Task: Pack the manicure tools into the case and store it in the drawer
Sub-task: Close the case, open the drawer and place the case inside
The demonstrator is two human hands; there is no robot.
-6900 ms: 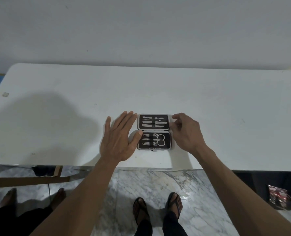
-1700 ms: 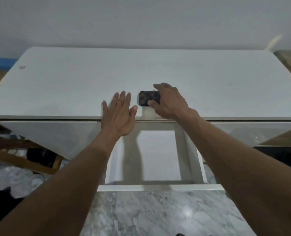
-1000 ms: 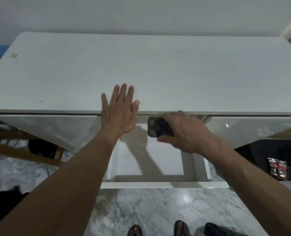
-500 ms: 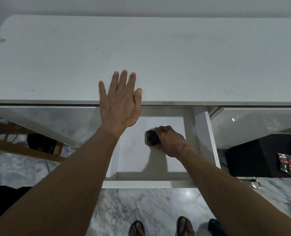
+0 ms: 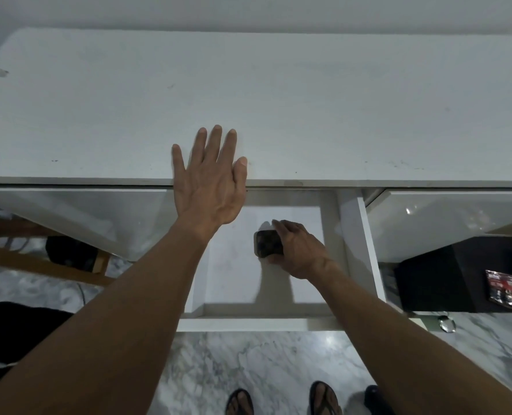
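The dark checkered manicure case (image 5: 267,242) is closed and sits low inside the open white drawer (image 5: 257,323), on or just above its floor. My right hand (image 5: 298,251) reaches into the drawer and its fingers wrap the case's right side and top edge. My left hand (image 5: 209,181) lies flat, fingers spread, on the front edge of the white table top (image 5: 278,94), above the drawer's left side. The tools are hidden inside the case.
Glossy white drawer fronts (image 5: 446,223) flank the open drawer on both sides. Below are a marble floor (image 5: 248,363), my sandalled feet, a wooden frame (image 5: 39,262) at left and a red packet (image 5: 505,290) on a dark surface at right.
The case was closed on the table, the drawer was pulled open, and my right hand carried the case down into it. Over the last half second it has barely moved. My left hand has stayed on the table edge.
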